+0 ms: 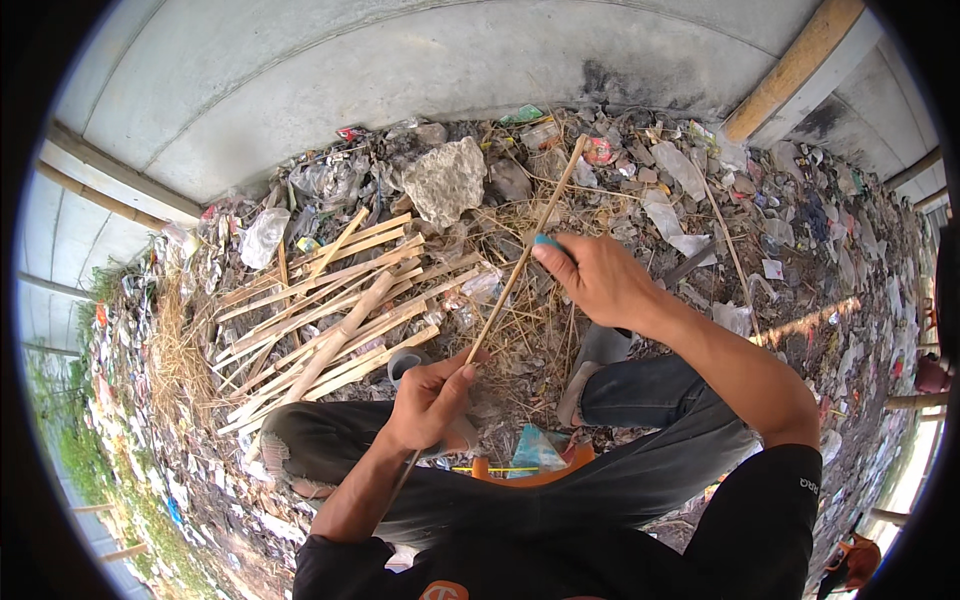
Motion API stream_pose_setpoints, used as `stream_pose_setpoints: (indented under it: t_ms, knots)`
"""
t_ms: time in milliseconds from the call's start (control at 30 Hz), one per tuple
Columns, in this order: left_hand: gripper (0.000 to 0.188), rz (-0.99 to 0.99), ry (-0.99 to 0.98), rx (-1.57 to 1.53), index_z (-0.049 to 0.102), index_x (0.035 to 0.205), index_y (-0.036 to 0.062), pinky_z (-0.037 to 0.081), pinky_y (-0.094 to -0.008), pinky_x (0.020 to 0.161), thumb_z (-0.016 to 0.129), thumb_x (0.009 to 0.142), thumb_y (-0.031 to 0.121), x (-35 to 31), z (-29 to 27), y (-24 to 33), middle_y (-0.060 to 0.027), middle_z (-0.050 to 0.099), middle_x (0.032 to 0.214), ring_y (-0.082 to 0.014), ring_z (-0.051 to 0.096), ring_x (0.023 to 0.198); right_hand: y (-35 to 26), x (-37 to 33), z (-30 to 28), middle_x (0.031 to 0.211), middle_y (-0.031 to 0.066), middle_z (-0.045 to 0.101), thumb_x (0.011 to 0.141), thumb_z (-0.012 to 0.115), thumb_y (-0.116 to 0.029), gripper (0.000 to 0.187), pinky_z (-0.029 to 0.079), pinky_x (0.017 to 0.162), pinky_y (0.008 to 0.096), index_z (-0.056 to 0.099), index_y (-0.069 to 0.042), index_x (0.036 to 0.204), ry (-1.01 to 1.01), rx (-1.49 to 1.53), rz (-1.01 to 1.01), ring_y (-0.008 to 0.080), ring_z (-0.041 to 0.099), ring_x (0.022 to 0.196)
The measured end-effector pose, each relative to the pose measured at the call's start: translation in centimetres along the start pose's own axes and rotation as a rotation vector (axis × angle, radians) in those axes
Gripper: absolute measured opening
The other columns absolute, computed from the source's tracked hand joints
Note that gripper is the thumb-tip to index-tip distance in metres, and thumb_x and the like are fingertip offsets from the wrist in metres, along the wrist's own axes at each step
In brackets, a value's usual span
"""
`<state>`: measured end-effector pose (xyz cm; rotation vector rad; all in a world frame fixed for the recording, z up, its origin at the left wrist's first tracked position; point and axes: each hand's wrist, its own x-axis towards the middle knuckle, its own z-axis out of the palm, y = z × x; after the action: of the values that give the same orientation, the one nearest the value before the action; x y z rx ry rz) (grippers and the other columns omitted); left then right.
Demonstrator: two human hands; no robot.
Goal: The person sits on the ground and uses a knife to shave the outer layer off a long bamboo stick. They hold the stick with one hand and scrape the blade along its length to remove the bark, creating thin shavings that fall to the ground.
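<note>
While your left hand (430,400) pinches the long thin strip (519,270) between thumb and fingers near its lower part, your right hand (605,285) closes on it higher up, with a small blue piece (545,241) at the fingertips; whether that is a finger covering or a tool, I cannot tell. The strip slants up and away above your lap, one end running below your left hand. You seem to be working along its length, perhaps smoothing or checking it; the next move calls for a firm left grip and light, even pressure from the right. Beyond your left hand lies a loose pile of split strips (340,337), well apart from your right. Farther out, a pale rock (445,182) sits amid litter before the grey wall (420,75).
</note>
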<state>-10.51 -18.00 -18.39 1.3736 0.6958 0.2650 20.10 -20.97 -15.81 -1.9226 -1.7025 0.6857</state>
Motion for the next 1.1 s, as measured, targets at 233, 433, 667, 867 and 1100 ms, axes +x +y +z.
stream_pose_setpoints:
  t_ms: [233, 433, 667, 867, 1100]
  knots:
    - [0.037, 0.101, 0.012, 0.139, 0.062, 0.133, -0.0066, 0.032, -0.0214, 0.052, 0.056, 0.107, 0.02, 0.2, 0.6, -1.0, 0.008, 0.044, 0.062, -0.0005, 0.039, 0.056, 6.2, 2.9, -5.4, 0.065, 0.0198, 0.058, 0.107, 0.042, -0.055, 0.064, 0.044, 0.063, 0.0454, 0.067, 0.003, 0.098, 0.39, -0.036, 0.12, 0.0352, 0.06, 0.064]
    - [0.037, 0.138, 0.072, 0.165, 0.064, 0.131, -0.0057, 0.033, -0.021, 0.054, 0.06, 0.105, 0.02, 0.3, 0.5, -0.5, 0.0088, 0.047, 0.066, -0.0002, 0.039, 0.062, 4.4, 1.6, -4.2, 0.065, 0.0183, 0.059, 0.106, 0.047, -0.052, 0.058, 0.045, 0.061, 0.0459, 0.066, 0.002, 0.094, 0.148, -0.025, 0.097, 0.0367, 0.058, 0.061]
    - [0.036, 0.119, 0.129, 0.185, 0.063, 0.127, -0.011, 0.042, -0.0221, 0.061, 0.065, 0.102, 0.015, 0.5, 0.4, -0.1, 0.0031, 0.058, 0.072, -0.0018, 0.047, 0.071, -2.5, -2.8, 1.2, 0.061, 0.0188, 0.061, 0.105, 0.049, -0.05, 0.054, 0.048, 0.06, 0.0509, 0.066, -0.001, 0.09, -0.203, -0.043, -0.032, 0.042, 0.063, 0.062]
    - [0.031, 0.111, 0.157, 0.231, 0.069, 0.121, -0.0059, 0.039, -0.0225, 0.059, 0.067, 0.101, 0.018, 0.0, 0.0, -0.5, 0.0046, 0.053, 0.069, -0.0023, 0.044, 0.067, 2.5, 0.9, -0.2, 0.059, 0.017, 0.053, 0.106, 0.045, -0.054, 0.06, 0.041, 0.055, 0.0468, 0.063, 0.0, 0.088, 0.1, -0.029, 0.038, 0.0362, 0.054, 0.054]
    - [0.035, 0.139, 0.132, 0.276, 0.065, 0.12, -0.0151, 0.039, -0.0229, 0.054, 0.065, 0.101, 0.014, 0.3, 0.4, 0.3, 0.0031, 0.051, 0.064, -0.0011, 0.044, 0.064, 5.3, 2.6, -3.9, 0.075, 0.0192, 0.066, 0.104, 0.042, -0.061, 0.067, 0.049, 0.067, 0.0495, 0.07, 0.0, 0.106, 0.183, -0.19, 0.173, 0.0402, 0.066, 0.073]
